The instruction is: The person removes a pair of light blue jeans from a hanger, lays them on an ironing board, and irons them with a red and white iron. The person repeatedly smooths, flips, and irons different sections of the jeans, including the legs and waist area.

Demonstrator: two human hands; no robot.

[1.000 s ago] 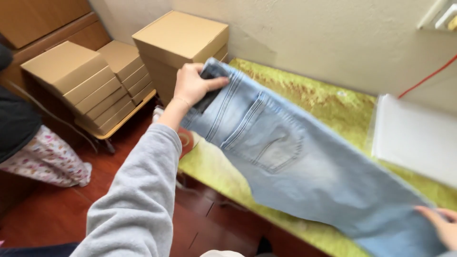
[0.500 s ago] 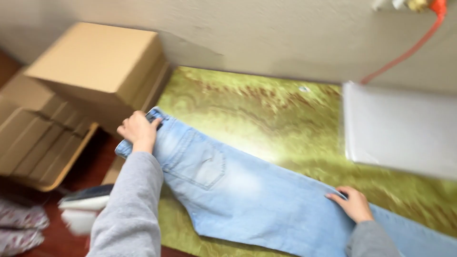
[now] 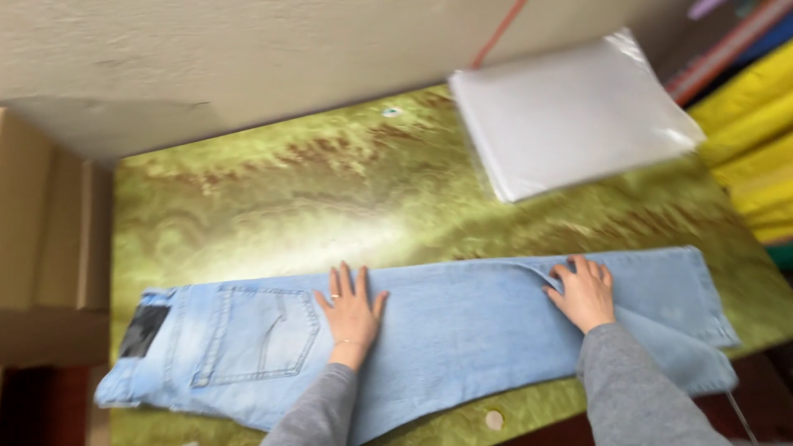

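Setting: green-and-brown marbled worktop (image 3: 273, 206) pushed against a plain beige wall (image 3: 206, 58); cardboard boxes (image 3: 45, 248) stand off the worktop's left edge, yellow and coloured material (image 3: 756, 124) off the right edge. A stack of clear plastic bags (image 3: 570, 116) lies at the far right corner, well apart from the garment.

Change vs. 1 s ago: the light-blue jeans (image 3: 462, 330) were lifted and draped at an angle, waistband up in your left hand. At 0.5 s ago they were coming down diagonally. Now they lie flat along the near edge of the worktop, parallel to it, waistband w/ dark patch at the left end, back pocket up, hems at the right end. Legs appear stacked one on the other; the lower leg's hem sticks out slightly at the near right corner.

Hands:
- Your left hand (image 3: 351, 310): open, fingers spread wide, palm flat on the denim just right of the back pocket. Holds nothing.
- Your right hand (image 3: 582, 289): open, fingers on the upper leg near a raised fold of cloth toward the hem. Whether it pinches the fold, cannot tell.

Assessment: laying-out appears done; both hands now press and smooth. The fold by the right hand and the offset hem remain uneven.
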